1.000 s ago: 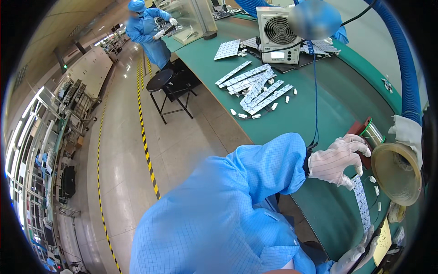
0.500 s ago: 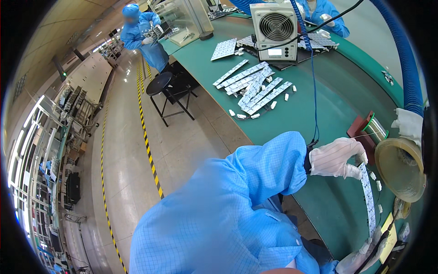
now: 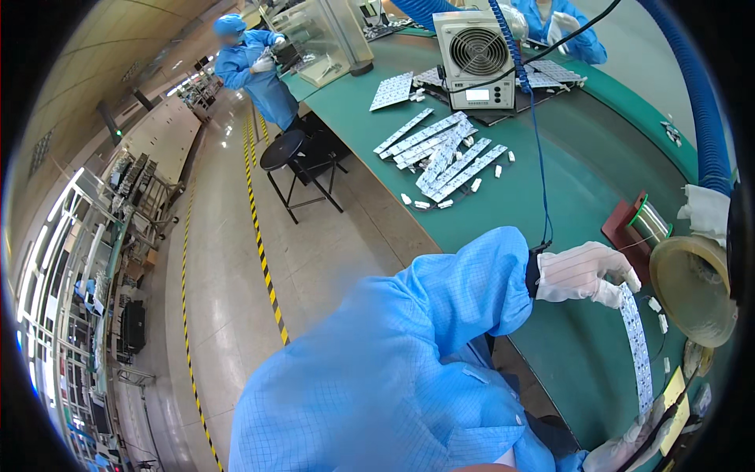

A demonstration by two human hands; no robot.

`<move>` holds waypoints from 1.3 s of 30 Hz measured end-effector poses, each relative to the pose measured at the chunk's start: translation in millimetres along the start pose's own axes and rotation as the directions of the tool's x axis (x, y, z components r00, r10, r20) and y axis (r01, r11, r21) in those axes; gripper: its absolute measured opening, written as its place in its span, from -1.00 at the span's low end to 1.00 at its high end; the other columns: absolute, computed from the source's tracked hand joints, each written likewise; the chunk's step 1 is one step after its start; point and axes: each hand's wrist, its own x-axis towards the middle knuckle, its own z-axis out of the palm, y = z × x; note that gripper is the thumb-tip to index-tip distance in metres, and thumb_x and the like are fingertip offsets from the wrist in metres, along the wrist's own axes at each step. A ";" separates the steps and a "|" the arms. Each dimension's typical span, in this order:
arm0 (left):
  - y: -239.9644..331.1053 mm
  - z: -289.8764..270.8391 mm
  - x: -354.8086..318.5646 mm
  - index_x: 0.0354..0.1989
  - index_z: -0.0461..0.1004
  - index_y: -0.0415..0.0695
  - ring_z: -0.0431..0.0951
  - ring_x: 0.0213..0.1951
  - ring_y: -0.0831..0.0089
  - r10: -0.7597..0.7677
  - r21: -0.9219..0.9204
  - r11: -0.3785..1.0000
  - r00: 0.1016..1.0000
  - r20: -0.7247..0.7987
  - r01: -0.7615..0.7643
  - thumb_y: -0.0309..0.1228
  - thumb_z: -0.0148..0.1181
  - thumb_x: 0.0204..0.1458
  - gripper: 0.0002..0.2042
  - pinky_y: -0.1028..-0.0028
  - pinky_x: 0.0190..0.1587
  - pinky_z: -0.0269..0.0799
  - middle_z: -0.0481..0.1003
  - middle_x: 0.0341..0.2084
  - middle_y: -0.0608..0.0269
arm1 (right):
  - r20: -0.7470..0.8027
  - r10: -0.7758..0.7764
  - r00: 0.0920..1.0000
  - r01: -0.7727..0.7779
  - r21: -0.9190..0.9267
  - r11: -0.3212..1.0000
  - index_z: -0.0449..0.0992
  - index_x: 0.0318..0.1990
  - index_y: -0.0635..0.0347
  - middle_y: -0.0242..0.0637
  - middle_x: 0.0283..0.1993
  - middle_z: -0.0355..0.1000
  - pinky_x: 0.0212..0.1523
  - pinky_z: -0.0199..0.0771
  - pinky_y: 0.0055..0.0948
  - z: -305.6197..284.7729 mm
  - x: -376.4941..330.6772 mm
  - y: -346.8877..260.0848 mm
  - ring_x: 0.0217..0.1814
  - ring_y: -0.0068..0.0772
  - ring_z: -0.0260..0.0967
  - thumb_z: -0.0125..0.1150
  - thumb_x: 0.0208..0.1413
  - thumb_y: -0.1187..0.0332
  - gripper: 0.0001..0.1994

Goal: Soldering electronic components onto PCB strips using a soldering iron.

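A long narrow white circuit board strip [image 3: 635, 346] lies on the green bench at the right. My left hand [image 3: 578, 274], in a white striped glove with a black wristband, bends its thumb and index finger at the strip's far end. A thin solder wire [image 3: 629, 245] runs from a spool [image 3: 651, 223] on a dark red stand to those fingers. My right hand [image 3: 625, 450], also gloved, is by the strip's near end at the lower edge. A black cord [image 3: 657, 434] crosses it, and its grip is partly hidden. Small white connectors [image 3: 662, 322] lie beside the strip.
A fume funnel [image 3: 694, 291] on a blue hose [image 3: 709, 149] stands at the right. Farther back are a pile of board strips [image 3: 448, 157] and a fan unit [image 3: 476, 59]. A black stool [image 3: 285, 151] and two people in blue [image 3: 255, 75], [image 3: 586, 47] appear beyond.
The view has shifted slightly. My left fingertips have lowered a little at the strip's far end. The person across the bench has moved a hand, and the standing person has turned the held item.
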 end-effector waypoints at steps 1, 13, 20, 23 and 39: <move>-1.5 -0.4 0.2 -0.06 0.52 -0.21 0.55 -0.20 0.20 0.010 0.060 0.998 1.000 0.011 -0.011 -0.27 0.26 0.02 -0.65 0.28 -0.16 0.46 0.55 -0.21 0.03 | 0.020 -0.013 1.000 0.013 0.003 1.000 0.05 0.30 0.45 0.28 0.06 0.37 0.01 0.55 -0.13 -0.5 -0.5 0.0 0.01 0.10 0.47 0.00 0.28 0.32 -0.46; -6.9 1.4 1.6 -0.04 0.52 -0.21 0.55 -0.21 0.34 0.031 0.044 0.999 1.000 0.001 -0.031 -0.36 0.27 -0.02 -0.65 0.36 -0.11 0.46 0.57 -0.20 0.13 | -0.006 0.104 0.995 -0.104 -0.004 0.995 0.05 0.33 0.38 0.25 0.12 0.31 0.08 0.44 -0.13 -0.5 -4.9 -1.5 0.08 0.07 0.39 0.01 0.27 0.29 -0.44; -2.2 6.4 -0.9 0.02 0.47 -0.32 0.53 -0.13 0.46 -0.129 -0.323 0.937 0.991 0.026 0.131 -0.59 0.27 -0.08 -0.59 0.44 -0.03 0.44 0.54 -0.14 0.15 | -0.135 0.422 0.896 -0.430 -0.033 0.902 0.03 0.31 0.34 0.31 0.18 0.28 0.26 0.31 0.00 -4.1 -19.7 -5.0 0.22 0.11 0.33 -0.04 0.26 0.43 -0.50; -2.2 9.8 -7.5 0.03 0.46 -0.32 0.54 -0.08 0.40 -0.105 -0.156 0.982 0.994 -0.001 0.104 -0.60 0.22 -0.10 -0.58 0.40 0.02 0.45 0.54 -0.10 0.11 | -0.177 0.400 0.899 -0.405 0.009 0.914 0.13 0.27 0.26 0.26 0.16 0.31 0.14 0.45 -0.08 -2.7 -23.9 -4.1 0.17 0.08 0.38 0.04 0.18 0.53 -0.50; -21.5 9.0 -6.3 -0.05 0.43 -0.28 0.46 -0.08 0.26 0.179 -0.112 0.976 0.980 -0.089 -0.188 -0.27 0.38 -0.08 -0.53 0.33 0.01 0.37 0.46 -0.10 -0.04 | -0.037 0.281 0.959 -0.251 0.345 0.904 0.18 0.25 0.15 0.10 0.15 0.33 0.14 0.48 -0.05 -5.8 -14.8 -2.0 0.23 0.15 0.33 0.15 0.06 0.73 -0.41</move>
